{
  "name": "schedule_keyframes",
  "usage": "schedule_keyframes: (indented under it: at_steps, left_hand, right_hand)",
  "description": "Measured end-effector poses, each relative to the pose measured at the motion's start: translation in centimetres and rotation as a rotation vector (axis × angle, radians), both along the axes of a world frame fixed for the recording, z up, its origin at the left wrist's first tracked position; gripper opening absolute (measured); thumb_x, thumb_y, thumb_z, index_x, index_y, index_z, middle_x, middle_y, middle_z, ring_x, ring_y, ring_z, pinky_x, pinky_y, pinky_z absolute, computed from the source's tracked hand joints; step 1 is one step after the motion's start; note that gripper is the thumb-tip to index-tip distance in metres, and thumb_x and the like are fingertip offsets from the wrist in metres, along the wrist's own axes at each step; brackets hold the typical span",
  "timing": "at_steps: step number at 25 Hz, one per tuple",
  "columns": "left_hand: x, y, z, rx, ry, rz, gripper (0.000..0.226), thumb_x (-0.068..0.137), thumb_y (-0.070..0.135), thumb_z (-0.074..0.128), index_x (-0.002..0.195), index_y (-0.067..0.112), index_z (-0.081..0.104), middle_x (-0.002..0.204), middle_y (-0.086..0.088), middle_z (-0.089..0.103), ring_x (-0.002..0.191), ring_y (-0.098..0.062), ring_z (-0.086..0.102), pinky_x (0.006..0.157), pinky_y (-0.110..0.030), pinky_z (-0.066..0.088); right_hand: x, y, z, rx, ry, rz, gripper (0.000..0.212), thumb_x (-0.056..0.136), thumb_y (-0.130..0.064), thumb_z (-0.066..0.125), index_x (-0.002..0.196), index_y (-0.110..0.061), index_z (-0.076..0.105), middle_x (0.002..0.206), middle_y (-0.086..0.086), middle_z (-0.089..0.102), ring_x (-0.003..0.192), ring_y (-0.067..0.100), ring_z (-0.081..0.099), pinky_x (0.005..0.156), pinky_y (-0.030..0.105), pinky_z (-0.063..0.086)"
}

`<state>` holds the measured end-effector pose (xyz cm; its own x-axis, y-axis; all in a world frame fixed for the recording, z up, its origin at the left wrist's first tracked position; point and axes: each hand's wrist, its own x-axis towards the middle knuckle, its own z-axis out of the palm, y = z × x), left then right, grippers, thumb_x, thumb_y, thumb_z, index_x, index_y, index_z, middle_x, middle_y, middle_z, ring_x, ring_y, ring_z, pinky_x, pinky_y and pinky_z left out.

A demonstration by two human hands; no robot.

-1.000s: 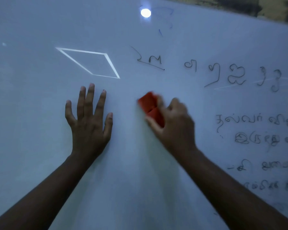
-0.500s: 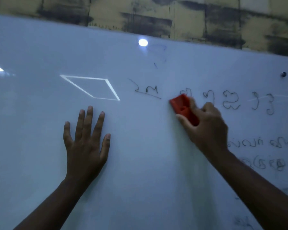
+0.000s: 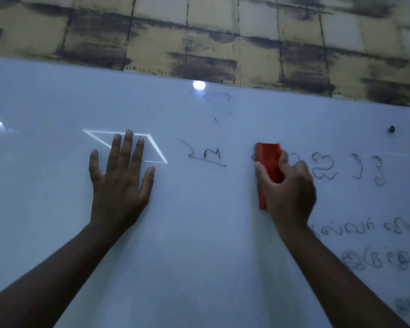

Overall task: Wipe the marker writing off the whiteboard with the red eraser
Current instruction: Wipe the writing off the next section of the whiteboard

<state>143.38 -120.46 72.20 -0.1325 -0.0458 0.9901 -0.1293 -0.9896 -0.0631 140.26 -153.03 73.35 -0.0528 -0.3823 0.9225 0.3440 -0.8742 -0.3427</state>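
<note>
Head view shows us partway through the wiping. Our right hand [image 3: 288, 192] grasps the red eraser [image 3: 268, 166], fingers and thumb curled round it, and presses it flat on the whiteboard [image 3: 199, 233], standing on end. The eraser sits on the left end of the top line of writing [image 3: 355, 169], covering its first letters; a trace of one stroke peeks out at the eraser's left edge. Our left hand [image 3: 118, 183] is released, fingers straight and spread, palm flat on the board well to the left of the eraser, seemingly as a brace.

We judge the job far from done. Right of the eraser the top line runs on, below and right of it more lines of writing [image 3: 376, 247] wait, and just to its left stands a short underlined mark [image 3: 205, 156]. Faint blue scribbles [image 3: 219, 102] lie above and left of the eraser. The next move likely calls for firm, even pressure and a sweep to the right across the top line, then lower passes.

The board is glossy: a round glare spot [image 3: 199, 85] shines above and left of the eraser, and a bright four-sided reflection [image 3: 159, 152] shows behind our left fingertips. Past the board's top edge runs a yellowish tiled wall [image 3: 199, 31] with dark stains. The room is dim.
</note>
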Motion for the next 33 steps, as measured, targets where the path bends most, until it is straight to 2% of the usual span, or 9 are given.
schedule_keyframes:
  at_steps: [3, 6, 10, 14, 17, 22, 25, 28, 33]
  left_hand:
    - [0.8, 0.1, -0.2, -0.005, -0.012, 0.000, 0.066, 0.109, 0.040, 0.028, 0.168, 0.012, 0.024, 0.177, -0.009, 0.015, 0.164, -0.026, 0.016, 0.127, -0.062, 0.009]
    - [0.8, 0.3, -0.1, 0.011, -0.005, 0.002, 0.068, 0.109, 0.043, 0.026, 0.169, 0.012, 0.021, 0.178, -0.009, 0.013, 0.165, -0.026, 0.013, 0.128, -0.063, 0.010]
    - [0.8, 0.5, -0.1, 0.031, -0.007, -0.003, 0.068, 0.109, 0.044, 0.027, 0.169, 0.012, 0.021, 0.178, -0.009, 0.013, 0.164, -0.027, 0.013, 0.128, -0.064, 0.013]
    - [0.6, 0.6, -0.3, 0.028, -0.046, -0.005, 0.065, 0.109, 0.041, 0.030, 0.168, 0.013, 0.027, 0.177, -0.008, 0.017, 0.164, -0.026, 0.018, 0.128, -0.062, 0.016]
    - [0.7, 0.3, -0.4, 0.022, -0.042, -0.008, 0.066, 0.108, 0.042, 0.032, 0.167, 0.013, 0.031, 0.176, -0.008, 0.021, 0.163, -0.026, 0.021, 0.128, -0.061, 0.017]
    - [-1.0, 0.2, 2.5, -0.010, -0.109, -0.046, 0.057, 0.104, 0.042, 0.039, 0.150, 0.011, 0.055, 0.158, -0.012, 0.051, 0.147, -0.032, 0.048, 0.114, -0.057, 0.030]
    - [-0.9, -0.2, 6.8, 0.026, -0.109, -0.049, 0.061, 0.105, 0.044, 0.037, 0.156, 0.012, 0.050, 0.166, -0.013, 0.042, 0.154, -0.032, 0.039, 0.119, -0.057, 0.026]
    - [0.8, -1.4, 7.9, 0.018, -0.095, -0.049, 0.065, 0.107, 0.046, 0.031, 0.162, 0.014, 0.042, 0.171, -0.012, 0.034, 0.159, -0.029, 0.032, 0.125, -0.060, 0.020]
    - [1.8, -1.2, 7.9, 0.022, -0.118, -0.011, 0.067, 0.107, 0.048, 0.028, 0.163, 0.012, 0.039, 0.172, -0.011, 0.032, 0.160, -0.028, 0.030, 0.126, -0.062, 0.022]
  right_hand:
    - [0.4, 6.4, 0.0, -0.197, -0.070, -0.033, 0.066, 0.088, -0.058, 0.065, 0.137, -0.014, 0.064, 0.088, 0.006, 0.051, 0.081, 0.028, 0.057, 0.060, 0.034, 0.049]
    - [0.5, 12.6, -0.1, -0.406, -0.130, -0.041, 0.069, 0.088, -0.061, 0.053, 0.135, -0.012, 0.065, 0.091, 0.006, 0.056, 0.081, 0.026, 0.058, 0.058, 0.033, 0.050]
    - [0.3, 14.5, 2.2, -0.551, -0.149, -0.056, 0.068, 0.091, -0.063, 0.056, 0.138, -0.013, 0.062, 0.097, 0.006, 0.059, 0.083, 0.024, 0.059, 0.060, 0.033, 0.053]
    - [0.7, 8.0, 5.7, -0.329, -0.103, -0.068, 0.064, 0.088, -0.063, 0.064, 0.136, -0.021, 0.065, 0.091, 0.006, 0.052, 0.087, 0.031, 0.061, 0.061, 0.034, 0.048]
    - [0.4, 1.5, 7.8, -0.188, -0.085, -0.074, 0.066, 0.090, -0.063, 0.063, 0.139, -0.019, 0.063, 0.090, 0.004, 0.047, 0.084, 0.031, 0.060, 0.065, 0.034, 0.045]
    - [0.8, -2.8, 10.6, -0.066, -0.112, -0.100, 0.071, 0.095, -0.059, 0.063, 0.148, -0.013, 0.055, 0.093, 0.006, 0.046, 0.087, 0.033, 0.059, 0.069, 0.034, 0.043]
    - [1.4, -1.1, 11.7, 0.013, -0.139, -0.053, 0.069, 0.096, -0.054, 0.063, 0.151, -0.013, 0.052, 0.103, 0.013, 0.053, 0.097, 0.034, 0.058, 0.072, 0.034, 0.042]
    - [2.1, 2.8, 12.3, 0.011, -0.159, -0.031, 0.068, 0.096, -0.053, 0.063, 0.150, -0.014, 0.052, 0.106, 0.015, 0.055, 0.098, 0.032, 0.056, 0.072, 0.035, 0.048]
    - [2.3, 14.4, 12.4, -0.280, -0.240, -0.048, 0.065, 0.094, -0.055, 0.062, 0.145, -0.014, 0.058, 0.105, 0.013, 0.057, 0.093, 0.029, 0.057, 0.071, 0.040, 0.056]
